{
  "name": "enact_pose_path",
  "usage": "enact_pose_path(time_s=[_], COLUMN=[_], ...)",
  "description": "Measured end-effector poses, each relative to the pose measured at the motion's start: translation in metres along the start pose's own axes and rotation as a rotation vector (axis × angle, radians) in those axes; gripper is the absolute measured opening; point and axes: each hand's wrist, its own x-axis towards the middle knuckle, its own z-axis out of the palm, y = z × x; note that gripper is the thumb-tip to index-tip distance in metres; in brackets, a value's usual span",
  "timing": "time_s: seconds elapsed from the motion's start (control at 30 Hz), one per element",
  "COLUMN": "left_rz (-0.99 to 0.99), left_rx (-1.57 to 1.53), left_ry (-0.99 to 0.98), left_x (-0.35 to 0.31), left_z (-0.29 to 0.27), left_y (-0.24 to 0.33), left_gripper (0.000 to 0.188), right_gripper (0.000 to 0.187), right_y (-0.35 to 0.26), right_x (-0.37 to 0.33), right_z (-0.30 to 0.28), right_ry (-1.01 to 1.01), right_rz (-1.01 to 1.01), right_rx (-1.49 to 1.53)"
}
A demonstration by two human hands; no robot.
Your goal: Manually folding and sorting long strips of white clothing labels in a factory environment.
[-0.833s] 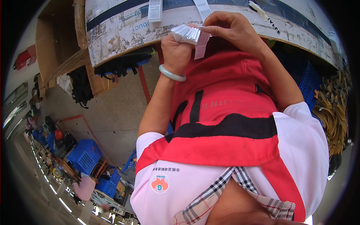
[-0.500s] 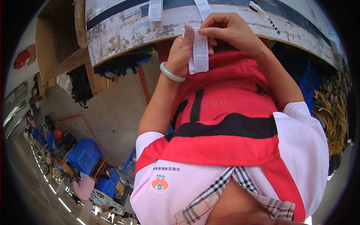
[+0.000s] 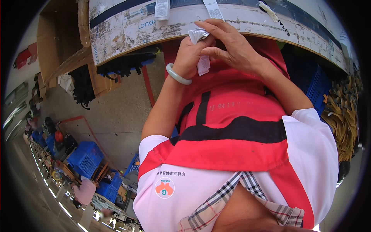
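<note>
A stack of white printed labels [image 3: 203, 65] is gripped in my left hand [image 3: 188, 57], its fingers wrapped round the middle. The upper ends of the labels fan out above the fist, and the lower ends hang below it. My right hand [image 3: 231, 45] arches over the stack from the right. Its thumb presses against the left hand's side, and its fingers reach across the fanned ends. On the table beyond lie a pile of similar labels [image 3: 162, 10] and a slanting strip of labels [image 3: 213, 10].
The worn, cardboard-covered table [image 3: 127, 38] curves across the top. At its right lies a small white-and-black item [image 3: 270, 13]. An open cardboard box [image 3: 58, 42] stands left. Blue crates [image 3: 85, 158] and a person in pink [image 3: 84, 191] are at lower left. Brown strips [image 3: 342, 120] hang at right.
The labels, earlier held flat with print facing up, are now bunched in my left fist with their upper ends fanned. My right hand has moved from pinching their top edge to spreading over them.
</note>
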Motion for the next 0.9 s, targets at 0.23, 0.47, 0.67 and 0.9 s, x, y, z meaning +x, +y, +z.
enact_pose_path(time_s=[0.23, 0.47, 0.67, 0.9], left_rz=[0.000, -0.046, -0.130, -0.061], left_rx=[-0.029, 0.174, 0.081, 0.044], left_ry=[0.076, -0.121, -0.085, 0.018], left_x=[-0.004, -0.011, -0.008, -0.004], left_z=[0.003, 0.018, 0.008, 0.010], left_y=[-0.001, 0.006, -0.004, 0.000], left_gripper=[0.011, 0.018, 0.017, 0.013], right_gripper=[0.058, 0.019, 0.013, 0.015], right_y=[0.004, 0.011, 0.026, 0.044], right_x=[0.002, 0.010, 0.006, 0.059], right_z=[-0.018, -0.030, -0.012, -0.040], right_ry=[-0.140, -0.106, -0.074, 0.347], right_rz=[0.096, 0.449, 0.352, 0.080], right_rx=[0.174, 0.835, 0.674, -0.177])
